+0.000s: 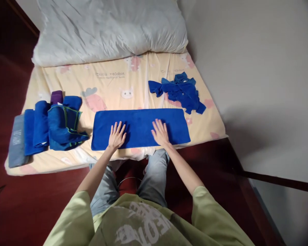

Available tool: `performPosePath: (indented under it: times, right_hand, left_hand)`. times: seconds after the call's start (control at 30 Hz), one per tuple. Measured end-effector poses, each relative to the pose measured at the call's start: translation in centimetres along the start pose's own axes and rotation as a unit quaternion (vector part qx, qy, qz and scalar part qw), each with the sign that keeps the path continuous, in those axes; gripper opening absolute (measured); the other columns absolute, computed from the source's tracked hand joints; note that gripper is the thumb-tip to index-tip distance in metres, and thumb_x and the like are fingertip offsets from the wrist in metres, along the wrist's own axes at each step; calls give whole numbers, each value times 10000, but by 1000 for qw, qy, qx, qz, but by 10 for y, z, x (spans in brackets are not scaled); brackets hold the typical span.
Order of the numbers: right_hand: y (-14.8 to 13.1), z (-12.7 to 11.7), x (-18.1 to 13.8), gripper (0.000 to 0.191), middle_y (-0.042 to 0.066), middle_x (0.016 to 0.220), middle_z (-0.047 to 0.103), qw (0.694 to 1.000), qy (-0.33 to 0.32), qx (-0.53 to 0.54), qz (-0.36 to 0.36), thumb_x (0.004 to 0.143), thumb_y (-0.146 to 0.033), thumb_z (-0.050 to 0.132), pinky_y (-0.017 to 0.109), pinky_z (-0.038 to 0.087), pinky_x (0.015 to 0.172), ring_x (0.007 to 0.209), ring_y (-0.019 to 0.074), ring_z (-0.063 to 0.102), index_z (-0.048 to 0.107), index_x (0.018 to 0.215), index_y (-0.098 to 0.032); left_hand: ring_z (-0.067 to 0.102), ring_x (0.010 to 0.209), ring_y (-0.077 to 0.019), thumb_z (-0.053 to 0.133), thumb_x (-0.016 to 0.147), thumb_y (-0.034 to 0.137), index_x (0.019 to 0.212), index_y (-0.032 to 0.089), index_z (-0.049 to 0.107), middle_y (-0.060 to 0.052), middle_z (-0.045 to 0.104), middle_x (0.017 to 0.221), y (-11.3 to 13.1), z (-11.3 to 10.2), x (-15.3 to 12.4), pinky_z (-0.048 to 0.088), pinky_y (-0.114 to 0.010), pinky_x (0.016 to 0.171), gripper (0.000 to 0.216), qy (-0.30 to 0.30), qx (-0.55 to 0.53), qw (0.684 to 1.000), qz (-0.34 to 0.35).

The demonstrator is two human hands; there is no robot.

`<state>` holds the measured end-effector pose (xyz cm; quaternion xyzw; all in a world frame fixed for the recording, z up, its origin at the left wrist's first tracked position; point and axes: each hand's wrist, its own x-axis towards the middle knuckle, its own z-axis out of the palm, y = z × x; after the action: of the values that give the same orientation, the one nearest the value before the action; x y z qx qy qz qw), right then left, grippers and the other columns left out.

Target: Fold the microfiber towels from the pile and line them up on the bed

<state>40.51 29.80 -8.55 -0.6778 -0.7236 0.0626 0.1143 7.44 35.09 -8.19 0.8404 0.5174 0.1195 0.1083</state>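
A long blue towel, folded into a flat strip, lies across the near edge of the bed. My left hand rests flat on its left half with fingers spread. On the right half my right hand lies the same way, palm down, fingers apart. Neither hand holds anything. A crumpled blue cloth sits on the sheet beyond the towel's right end.
A yellow cartoon-print sheet covers the bed, with a white pillow at the far end. Folded blue towels, a purple item and a grey folded towel are stacked at the left. A white wall runs along the right; dark red floor lies below.
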Motion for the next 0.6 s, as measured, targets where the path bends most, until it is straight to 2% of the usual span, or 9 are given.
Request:
performPosePath:
  times: [0.07, 0.13, 0.23, 0.33, 0.43, 0.5, 0.6]
  right_hand:
    - [-16, 13, 2, 614, 72, 1752, 197, 998, -41, 23, -38, 1085, -423, 296, 484, 64, 1325, 1634, 236, 128, 333, 1652, -189]
    - [-4, 19, -5, 621, 74, 1749, 205, 998, -57, 28, -3, 1084, -446, 306, 473, 65, 1325, 1632, 236, 142, 343, 1648, -189]
    - [53, 15, -30, 640, 85, 1755, 178, 991, -41, 0, 126, 1087, -459, 280, 483, 64, 1322, 1634, 246, 126, 314, 1657, -172]
    - [113, 4, -56, 668, 113, 1759, 144, 968, -24, -36, 248, 1092, -466, 209, 501, 89, 1317, 1635, 249, 109, 253, 1670, -133]
    - [140, -3, -70, 664, 94, 1765, 124, 961, -19, -47, 273, 1095, -453, 157, 501, 94, 1317, 1637, 226, 79, 215, 1679, -145]
    - [141, -6, -69, 658, 87, 1765, 127, 960, -18, -39, 276, 1093, -443, 170, 507, 81, 1318, 1637, 223, 79, 216, 1679, -149]
    - [129, -15, -63, 667, 125, 1750, 184, 958, -16, -3, 287, 1073, -433, 268, 551, 60, 1311, 1633, 262, 100, 278, 1658, -112]
  left_hand:
    - [45, 1628, -342, 311, 1053, 453, 1618, 161, 408, -94, 190, 1744, -6, 9, 1, 56, -584, 1305, 644, -4, 1, 999, -45]
    - [43, 1626, -356, 315, 1053, 470, 1623, 166, 399, -100, 189, 1744, -27, 8, -12, 45, -606, 1298, 651, 8, 8, 995, -100]
    - [41, 1626, -355, 311, 1053, 483, 1639, 176, 365, -90, 152, 1755, -67, -3, -47, 72, -597, 1298, 664, 21, 14, 989, -144]
    - [78, 1622, -359, 294, 1055, 490, 1655, 156, 319, -102, 100, 1762, -93, -10, -78, 141, -548, 1300, 688, 21, 11, 987, -161]
    - [99, 1618, -364, 281, 1056, 489, 1668, 147, 277, -119, 73, 1763, -100, -9, -90, 147, -533, 1302, 701, 26, 14, 985, -169]
    - [91, 1619, -363, 280, 1055, 483, 1670, 139, 264, -131, 67, 1762, -99, -9, -88, 137, -540, 1303, 705, 28, 14, 985, -170]
    - [56, 1624, -357, 277, 1051, 464, 1655, 91, 283, -165, 64, 1757, -89, -17, -86, 128, -548, 1305, 709, 27, 9, 985, -170]
